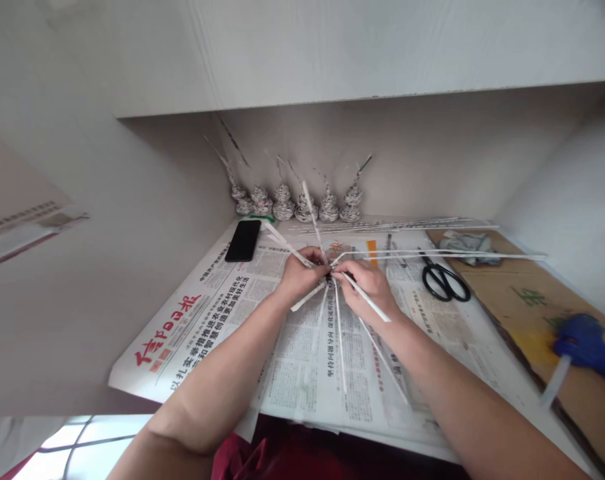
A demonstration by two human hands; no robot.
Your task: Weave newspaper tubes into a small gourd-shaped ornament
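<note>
Rolled newspaper sticks (341, 340) fan out like spokes from a small woven centre between my two hands, above the newspaper sheets. My left hand (305, 270) is closed around the left side of that centre, its thumb and fingers pinching the paper sticks. Opposite it, my right hand (365, 283) pinches at the same crossing point, with one stick lying across its fingers. Two long sticks (457, 254) run off to the right from the centre. The fingers partly hide the crossing itself.
Several gourd-shaped woven paper pieces (283, 203) line the back wall. A black phone (243, 241) lies left on the newspaper (217, 320). Black-handled scissors (445, 280), cardboard (512, 300), a blue glue gun (585, 343) and crumpled paper (467, 247) are on the right. Spare sticks (397, 225) lie behind.
</note>
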